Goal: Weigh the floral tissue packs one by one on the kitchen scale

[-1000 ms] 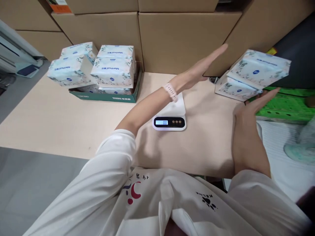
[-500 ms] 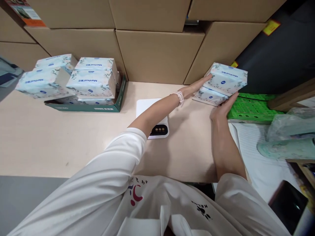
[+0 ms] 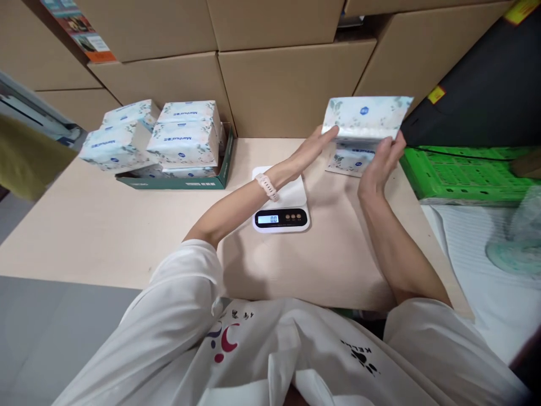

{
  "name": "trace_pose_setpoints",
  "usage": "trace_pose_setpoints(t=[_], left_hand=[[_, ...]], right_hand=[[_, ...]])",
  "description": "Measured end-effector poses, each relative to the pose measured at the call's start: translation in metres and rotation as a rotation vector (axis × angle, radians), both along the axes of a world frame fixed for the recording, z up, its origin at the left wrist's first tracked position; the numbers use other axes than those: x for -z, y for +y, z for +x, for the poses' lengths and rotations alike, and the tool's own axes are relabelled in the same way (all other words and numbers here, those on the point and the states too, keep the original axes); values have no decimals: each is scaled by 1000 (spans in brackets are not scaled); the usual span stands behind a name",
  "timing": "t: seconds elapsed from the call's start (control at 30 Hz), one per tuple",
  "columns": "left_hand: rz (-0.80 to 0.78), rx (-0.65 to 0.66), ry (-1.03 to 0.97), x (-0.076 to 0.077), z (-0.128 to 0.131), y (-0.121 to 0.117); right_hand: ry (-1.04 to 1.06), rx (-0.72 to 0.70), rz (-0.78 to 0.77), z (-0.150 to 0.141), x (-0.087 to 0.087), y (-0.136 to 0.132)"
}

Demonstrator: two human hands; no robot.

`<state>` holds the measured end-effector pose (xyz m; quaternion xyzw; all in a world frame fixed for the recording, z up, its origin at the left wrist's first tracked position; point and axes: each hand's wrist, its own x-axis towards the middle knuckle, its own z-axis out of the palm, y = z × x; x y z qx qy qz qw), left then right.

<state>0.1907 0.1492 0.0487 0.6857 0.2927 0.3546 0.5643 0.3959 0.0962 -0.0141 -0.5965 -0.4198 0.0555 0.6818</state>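
Note:
A floral tissue pack is held up between my two hands above the right part of the table. My left hand grips its left end, and my right hand clasps its lower right corner. Below it, a second tissue pack rests on the table, partly covered by my right hand and the raised pack. A white digital scale lies under my left forearm, its display reading 0.0. To the left, several more tissue packs are piled in and over a low green carton.
Large cardboard boxes form a wall behind the table. Green plastic crates stand at the right, beside white sheeting and a clear plastic bag. A dark panel rises behind the crates.
The upper pack has been lifted and tilted off the lower one, moving slightly left. The scale's display has come into sight from under my left arm. The view has shifted; an olive cloth shows at far left.

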Motion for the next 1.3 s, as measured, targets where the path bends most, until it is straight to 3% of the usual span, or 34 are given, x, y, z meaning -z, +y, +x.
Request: trace_pose_setpoints(t=[0.07,0.17,0.3,0.4,0.53,0.77,0.93,1.3], left_hand=[[-23,-5,1,-14,-33,-20],[89,-84,-73,-26,-90,-58],[162,-221,-125,-22,-155,-107],[140,-273,-127,-13,-179,-133],[87,-279,-149,2,-186,-143],[5,-257,-121,21,-180,-139],[1,-277,-96,27,-180,-138],[-52,-365,-104,40,-187,-144]], right_hand=[[19,-156,103,-31,-15,-13],[89,-361,134,-75,-23,-36],[227,-527,-16,-117,-15,-58],[274,-573,-93,-130,-8,-63],[245,-560,-115,-131,-9,-63],[172,-570,-82,-123,-9,-65],[148,-613,-80,-123,-4,-72],[100,-486,-38,-123,11,-77]])
